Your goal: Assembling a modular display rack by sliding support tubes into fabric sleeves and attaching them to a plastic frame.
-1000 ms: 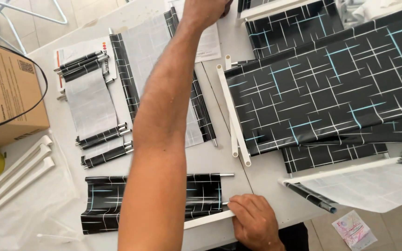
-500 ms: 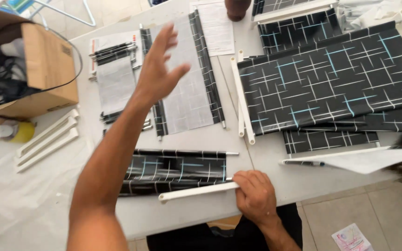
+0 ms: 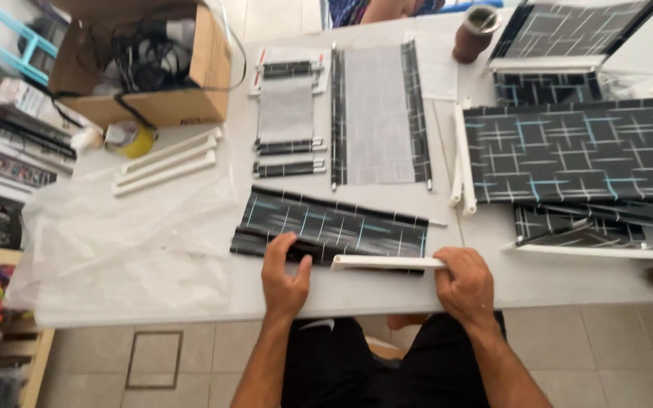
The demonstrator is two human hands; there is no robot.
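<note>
A folded black fabric panel [image 3: 334,223] with pale blue and white lines lies near the front edge of the white table [image 3: 485,249]. My left hand [image 3: 285,276] presses on its near left edge. Along the panel's near side lies a white plastic bar [image 3: 383,262]. My right hand [image 3: 464,283] grips the bar's right end.
Larger patterned panels [image 3: 568,147] with white bars cover the right side. A grey-centred panel [image 3: 378,113] and a smaller one [image 3: 287,109] lie further back. At left are white bars [image 3: 164,162], clear plastic sheet [image 3: 122,242], a cardboard box [image 3: 145,60] with cables, a brown cup [image 3: 471,34].
My left arm, stretched far across the table, has pulled back and now rests on the folded panel. The view has swung left. My right hand stays on the white bar.
</note>
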